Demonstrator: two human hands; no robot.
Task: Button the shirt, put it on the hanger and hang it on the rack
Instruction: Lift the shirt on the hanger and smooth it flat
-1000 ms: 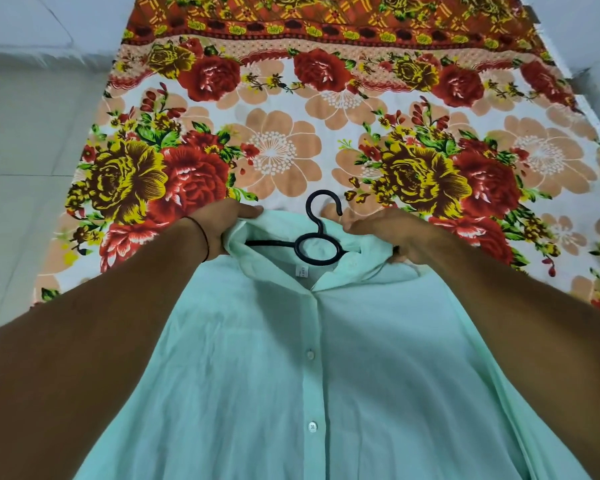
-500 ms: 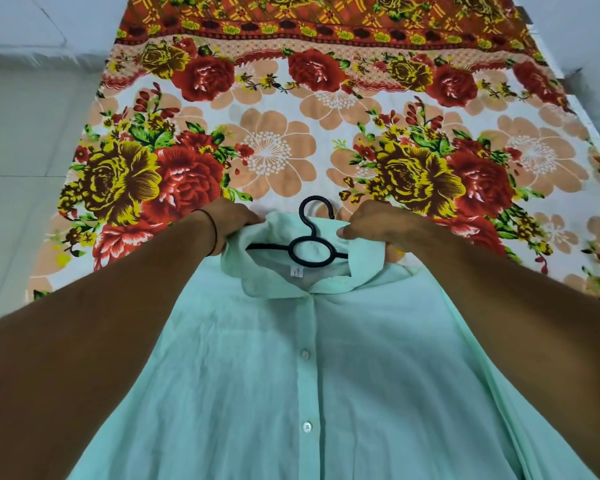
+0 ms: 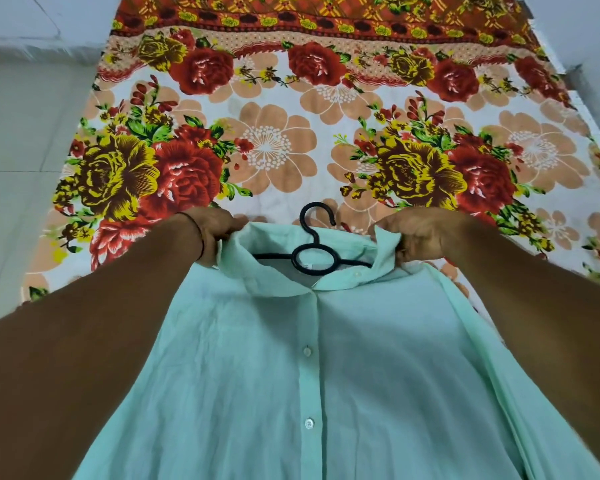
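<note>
A mint-green shirt [image 3: 291,375] lies buttoned, front up, on the flowered bedsheet [image 3: 291,150]. A black plastic hanger [image 3: 314,252] sits inside the collar, its hook sticking out past the neckline and its arms hidden under the cloth. My left hand [image 3: 213,233] grips the left side of the collar at the shoulder. My right hand [image 3: 420,237] pinches the right collar edge, which stands turned up. Both forearms stretch over the shirt's sides.
The bed's left edge borders a pale tiled floor [image 3: 21,150]. A white wall [image 3: 596,36] runs along the bed's right side. No rack is in view.
Both hands moved apart along the collar, spreading it wider over the hanger. The right collar edge is now lifted and more of the hanger's ring shows.
</note>
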